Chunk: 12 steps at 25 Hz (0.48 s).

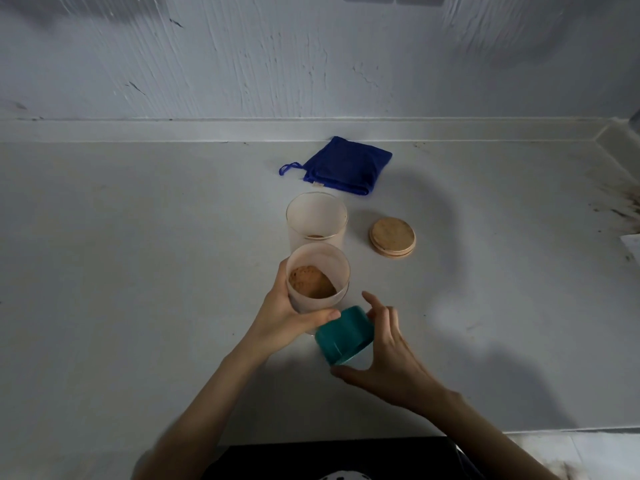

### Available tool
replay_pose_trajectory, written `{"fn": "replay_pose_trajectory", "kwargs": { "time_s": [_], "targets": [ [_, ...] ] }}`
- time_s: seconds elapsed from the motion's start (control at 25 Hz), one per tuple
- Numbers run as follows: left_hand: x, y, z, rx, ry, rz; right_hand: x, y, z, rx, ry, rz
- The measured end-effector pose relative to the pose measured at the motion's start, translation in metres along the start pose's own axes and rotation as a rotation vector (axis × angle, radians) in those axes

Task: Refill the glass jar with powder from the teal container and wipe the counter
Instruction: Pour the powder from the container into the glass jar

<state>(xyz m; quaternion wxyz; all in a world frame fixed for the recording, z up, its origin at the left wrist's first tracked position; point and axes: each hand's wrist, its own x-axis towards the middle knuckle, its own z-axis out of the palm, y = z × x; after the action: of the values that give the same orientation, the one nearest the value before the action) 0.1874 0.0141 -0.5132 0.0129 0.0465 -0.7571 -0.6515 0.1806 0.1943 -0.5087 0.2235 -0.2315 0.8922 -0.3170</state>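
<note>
The left hand (287,317) wraps its fingers and thumb round a frosted container (318,277) with brown powder (311,284) heaped in its bottom, held tilted just above the grey counter (138,254). Just right of it, the right hand (384,348) pinches a teal lid (343,336) between thumb and curled fingers. Beyond them stands 1 open glass jar (317,220), nearly empty. Further right lies a round wooden lid (392,237); a folded blue cloth (343,166) sits by the far wall.
</note>
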Motion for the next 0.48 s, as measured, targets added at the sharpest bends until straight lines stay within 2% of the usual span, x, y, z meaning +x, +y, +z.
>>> {"fn": "replay_pose_trajectory", "kwargs": {
  "time_s": [0.2,0.4,0.48],
  "targets": [
    [-0.001,0.002,0.001,-0.03,-0.005,0.001,0.005,0.006,-0.008,0.039,0.078,-0.03],
    [-0.001,0.002,0.001,-0.021,0.015,-0.009,0.012,0.016,-0.004,-0.052,0.175,-0.193],
    [0.0,0.002,0.0,-0.009,0.012,-0.005,0.014,0.02,-0.009,-0.055,0.205,-0.194]
  ]
}}
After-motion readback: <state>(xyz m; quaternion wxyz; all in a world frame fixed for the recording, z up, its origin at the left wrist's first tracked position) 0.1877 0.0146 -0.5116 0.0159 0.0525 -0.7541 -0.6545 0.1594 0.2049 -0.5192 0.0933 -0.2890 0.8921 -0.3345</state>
